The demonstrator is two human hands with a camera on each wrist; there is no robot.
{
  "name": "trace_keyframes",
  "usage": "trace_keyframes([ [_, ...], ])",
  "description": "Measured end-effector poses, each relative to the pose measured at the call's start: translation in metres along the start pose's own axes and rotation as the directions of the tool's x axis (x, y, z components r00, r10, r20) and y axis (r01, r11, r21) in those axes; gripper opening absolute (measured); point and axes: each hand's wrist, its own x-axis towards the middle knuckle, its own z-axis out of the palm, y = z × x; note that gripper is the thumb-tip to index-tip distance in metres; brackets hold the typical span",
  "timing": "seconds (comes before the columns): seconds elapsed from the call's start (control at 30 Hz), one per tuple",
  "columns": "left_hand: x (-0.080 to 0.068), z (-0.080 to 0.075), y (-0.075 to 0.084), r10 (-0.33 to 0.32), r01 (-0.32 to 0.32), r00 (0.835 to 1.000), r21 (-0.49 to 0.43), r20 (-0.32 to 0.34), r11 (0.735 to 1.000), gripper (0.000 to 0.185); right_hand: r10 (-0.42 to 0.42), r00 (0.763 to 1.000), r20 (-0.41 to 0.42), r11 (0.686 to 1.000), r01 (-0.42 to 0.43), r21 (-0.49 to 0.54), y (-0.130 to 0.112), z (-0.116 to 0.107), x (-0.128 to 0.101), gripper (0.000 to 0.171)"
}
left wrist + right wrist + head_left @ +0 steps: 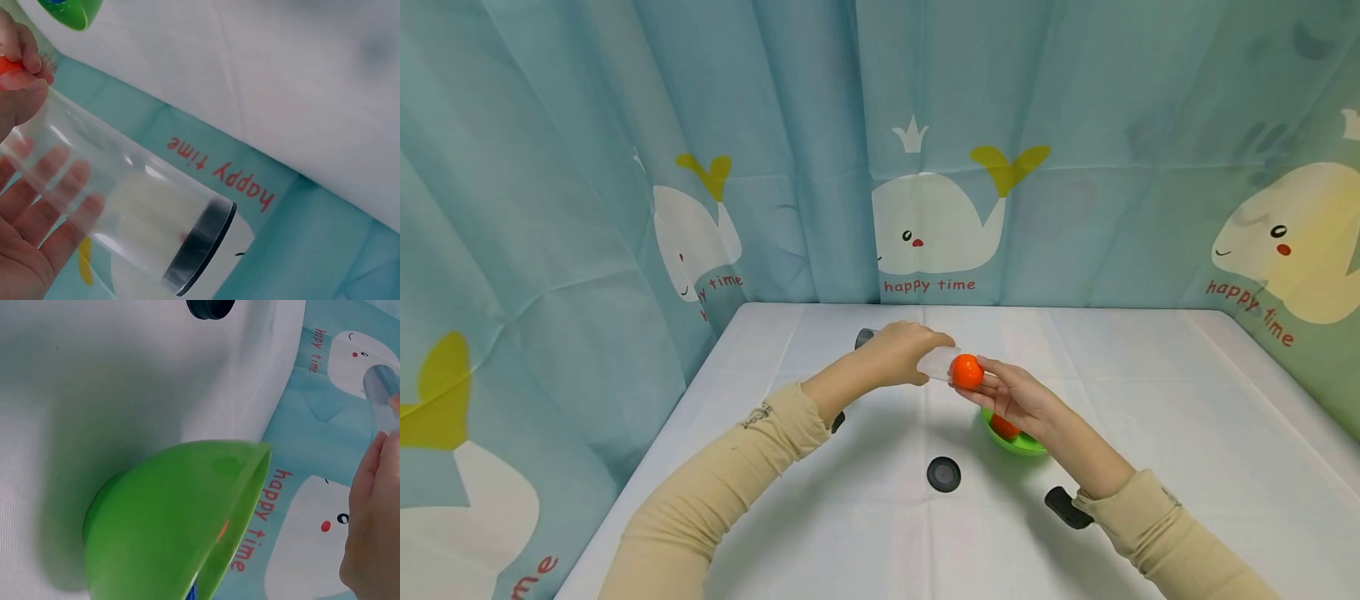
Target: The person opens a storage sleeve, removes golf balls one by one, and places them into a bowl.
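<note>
Right hand fingertips pinch an orange ball at the open mouth of a clear jar, gripped sideways above the table by left hand. Beneath, a green bowl holds another orange piece, mostly hidden.

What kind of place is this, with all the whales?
Probably a small set-up booth for trying things out, not a real room. A whale curtain reading "happy time" hangs around a white-covered table, and only a green bowl and black lid sit there.
</note>
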Motion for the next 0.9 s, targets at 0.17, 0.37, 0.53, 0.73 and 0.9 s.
trace_keyframes([
  [0.17,-0.004,0.004,-0.006,-0.008,0.006,0.999,-0.035,-0.042,0.999,0.055,-0.021,0.999,0.036,0.997,0.024,-0.078,-0.001,-0.001,-0.002,0.061],
  [0.37,-0.010,0.010,-0.013,-0.018,0.011,0.996,-0.084,-0.085,0.996,0.053,-0.028,0.999,0.018,0.991,0.031,-0.129,-0.004,-0.004,-0.004,0.062],
  [0.53,-0.017,0.017,-0.019,-0.057,0.037,0.991,-0.162,-0.125,0.986,0.052,-0.035,0.999,0.007,0.984,0.035,-0.175,-0.006,-0.009,-0.007,0.047],
  [0.73,-0.024,0.022,-0.024,-0.081,0.037,0.979,-0.228,-0.186,0.973,0.053,-0.061,0.998,-0.024,0.974,0.054,-0.218,-0.009,-0.016,-0.010,0.021],
  [0.9,-0.029,0.027,-0.028,-0.138,0.079,0.972,-0.284,-0.193,0.956,0.057,-0.073,0.995,-0.065,0.969,0.055,-0.240,-0.014,-0.018,-0.013,0.012],
])
